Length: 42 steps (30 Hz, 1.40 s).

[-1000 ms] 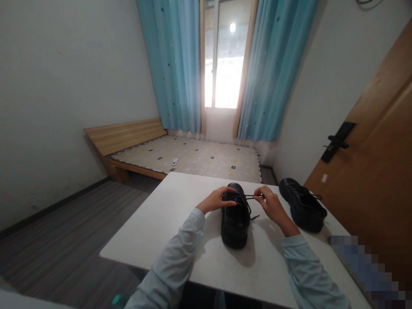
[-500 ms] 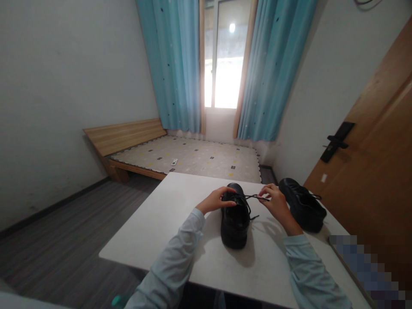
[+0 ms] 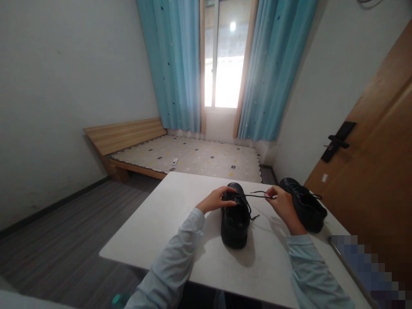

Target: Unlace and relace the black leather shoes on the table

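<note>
Shoe (image 3: pixel 234 236): black, laced, sole down on the white bench (image 3: pixel 151 223), between the two grips.
Left grip (image 3: pixel 216 201): partly closed, thumb and fingers a little parted, holding the shoe's upper at the lacing; the body of the shoe lies at about 4 o'clock from it, touching.
Right grip (image 3: pixel 279 204): closed to a fingertip pinch on the lace (image 3: pixel 256 196); the shoe sits between 8 and 9 o'clock from it, apart, linked by that strand.
Toe and heel: toe at 12 o'clock, away from the person, heel at 6; the long axis runs almost straight along that line.
Strand: taut from the lacing toward 3 o'clock; a short free tail sticks out of the right grip toward 9 o'clock.
Loose end (image 3: pixel 255 217): off the shoe's right side, tip at about 4 o'clock from the lacing.
Second shoe (image 3: pixel 307 208): black, near the bench's right edge, at about 3 o'clock from the first; toe to 11, heel to 5; the right grip overlaps it in view, contact cannot be told.
Bed (image 3: pixel 199 150): beyond the bench, toward 11 o'clock.
Door (image 3: pixel 380 141): toward 2 o'clock.
</note>
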Each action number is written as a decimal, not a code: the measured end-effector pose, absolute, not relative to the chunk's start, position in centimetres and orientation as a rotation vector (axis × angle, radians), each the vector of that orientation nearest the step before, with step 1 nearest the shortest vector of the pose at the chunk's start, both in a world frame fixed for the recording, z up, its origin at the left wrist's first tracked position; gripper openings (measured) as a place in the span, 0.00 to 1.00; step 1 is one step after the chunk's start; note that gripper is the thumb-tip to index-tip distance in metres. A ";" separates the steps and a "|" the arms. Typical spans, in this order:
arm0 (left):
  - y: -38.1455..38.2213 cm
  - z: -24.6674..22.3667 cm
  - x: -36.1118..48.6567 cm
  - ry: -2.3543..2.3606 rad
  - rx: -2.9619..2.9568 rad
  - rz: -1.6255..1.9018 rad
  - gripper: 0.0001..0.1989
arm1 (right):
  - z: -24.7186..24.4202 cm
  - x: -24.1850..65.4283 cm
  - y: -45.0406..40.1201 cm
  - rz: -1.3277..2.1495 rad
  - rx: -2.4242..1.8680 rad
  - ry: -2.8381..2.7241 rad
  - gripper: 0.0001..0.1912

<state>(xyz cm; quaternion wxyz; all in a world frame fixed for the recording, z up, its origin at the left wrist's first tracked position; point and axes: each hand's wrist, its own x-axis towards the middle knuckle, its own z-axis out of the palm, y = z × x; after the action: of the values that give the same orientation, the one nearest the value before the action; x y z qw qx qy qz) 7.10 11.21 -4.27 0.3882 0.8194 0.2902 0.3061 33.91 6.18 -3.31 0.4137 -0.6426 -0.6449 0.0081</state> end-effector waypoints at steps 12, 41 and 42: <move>11.2 -4.2 7.1 0.730 2.038 0.782 0.24 | -4.0 32.8 6.1 0.280 -1.522 -1.797 0.08; 11.3 -4.5 7.6 0.894 2.125 1.009 0.10 | -5.2 28.0 5.2 0.499 -1.213 -2.062 0.30; 11.3 -4.5 7.6 0.892 2.134 1.011 0.10 | -5.2 28.0 5.2 0.496 -1.207 -2.062 0.30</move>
<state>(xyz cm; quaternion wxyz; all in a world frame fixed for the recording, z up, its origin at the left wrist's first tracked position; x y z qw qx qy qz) 7.61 11.34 -4.51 0.3039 0.8054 0.3367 0.3816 28.01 5.18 -5.22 0.3436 -0.4644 -0.7937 0.1907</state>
